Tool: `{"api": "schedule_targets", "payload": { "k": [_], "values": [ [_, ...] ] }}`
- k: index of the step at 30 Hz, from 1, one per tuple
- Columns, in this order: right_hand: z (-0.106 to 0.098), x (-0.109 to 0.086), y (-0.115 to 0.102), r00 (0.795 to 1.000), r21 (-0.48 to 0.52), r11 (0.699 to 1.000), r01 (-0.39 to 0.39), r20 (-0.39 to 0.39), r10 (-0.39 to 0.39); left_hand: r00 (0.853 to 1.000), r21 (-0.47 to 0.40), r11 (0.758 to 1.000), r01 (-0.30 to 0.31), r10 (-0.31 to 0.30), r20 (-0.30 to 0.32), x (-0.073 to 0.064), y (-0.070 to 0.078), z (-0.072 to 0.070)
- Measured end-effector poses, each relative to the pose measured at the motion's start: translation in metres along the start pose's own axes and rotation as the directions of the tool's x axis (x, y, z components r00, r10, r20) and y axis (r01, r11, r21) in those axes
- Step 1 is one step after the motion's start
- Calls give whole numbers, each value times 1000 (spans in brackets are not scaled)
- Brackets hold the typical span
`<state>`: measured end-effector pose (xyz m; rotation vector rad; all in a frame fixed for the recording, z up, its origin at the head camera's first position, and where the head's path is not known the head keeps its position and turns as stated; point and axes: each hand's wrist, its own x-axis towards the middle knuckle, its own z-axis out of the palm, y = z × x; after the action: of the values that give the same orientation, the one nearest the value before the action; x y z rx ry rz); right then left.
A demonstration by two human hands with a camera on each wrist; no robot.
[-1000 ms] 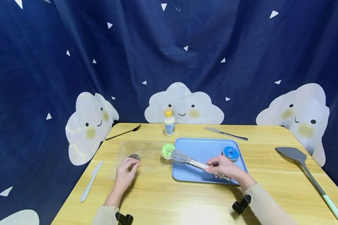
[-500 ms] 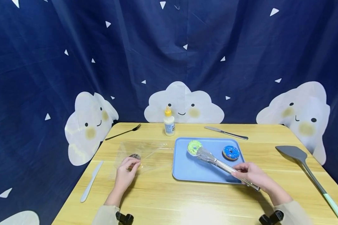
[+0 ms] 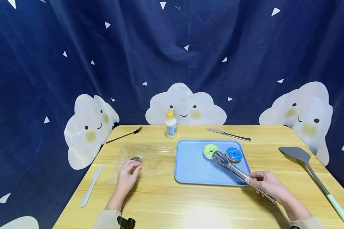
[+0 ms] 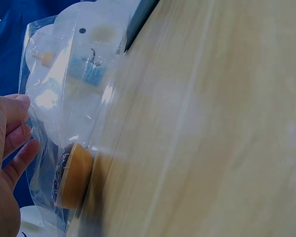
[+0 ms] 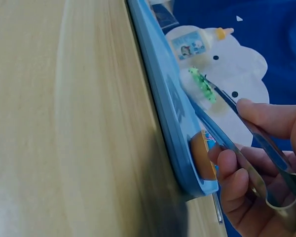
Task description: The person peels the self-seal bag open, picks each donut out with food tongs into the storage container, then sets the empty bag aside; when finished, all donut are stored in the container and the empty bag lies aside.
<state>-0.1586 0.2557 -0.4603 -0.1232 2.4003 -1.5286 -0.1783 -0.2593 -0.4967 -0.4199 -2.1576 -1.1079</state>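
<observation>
My right hand (image 3: pixel 268 186) grips metal tongs (image 3: pixel 239 173), whose tips are at a green-iced toy donut (image 3: pixel 208 148) over the blue tray (image 3: pixel 189 167). A blue-iced donut (image 3: pixel 232 153) sits on the tray's right side, close beside the tongs' tips. In the right wrist view the two arms of the tongs (image 5: pixel 241 165) run toward the green donut (image 5: pixel 201 84). On the left, my left hand (image 3: pixel 126 179) pinches the edge of a clear plastic bag (image 4: pixel 64 98). Inside the bag lies a dark-iced donut (image 4: pixel 78 175), partly covered by the fingers in the head view.
A white bottle with a yellow cap (image 3: pixel 171 125) stands behind the tray. Around the table lie a black fork (image 3: pixel 124 135), a metal knife (image 3: pixel 229 135), a pale knife (image 3: pixel 91 186) and a grey spatula (image 3: pixel 306 162). A blue cloud-print curtain (image 3: pixel 172 47) hangs behind.
The right hand has moved right and toward the person with the tongs. The green donut has gone from the bag's edge to over the tray, near the blue donut. The left hand has stayed put.
</observation>
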Motion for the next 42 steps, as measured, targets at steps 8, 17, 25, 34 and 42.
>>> {"api": "schedule_targets", "payload": {
  "k": [8, 17, 25, 34, 42],
  "values": [
    [2, -8, 4, 997, 31, 996, -81, -4, 81, 1000, -11, 1000, -15, 15, -4, -2, 2, -1],
    [-15, -15, 6, 991, 69, 997, -43, 130, 34, 999, -11, 999, -36, 35, -11, 0, 0, 0],
    [-31, -29, 5, 985, 83, 996, 35, 168, -49, 1000, -24, 999, -28, 27, -8, 0, 1, -1],
    [-1, -14, -14, 993, 120, 989, 87, 66, -95, 1000, -26, 999, -19, 18, -9, 0, 1, -1],
    [35, 9, -23, 977, 62, 975, 214, -2, -214, 1000, -23, 1000, -16, 16, -8, -1, 1, 1]
  ]
}}
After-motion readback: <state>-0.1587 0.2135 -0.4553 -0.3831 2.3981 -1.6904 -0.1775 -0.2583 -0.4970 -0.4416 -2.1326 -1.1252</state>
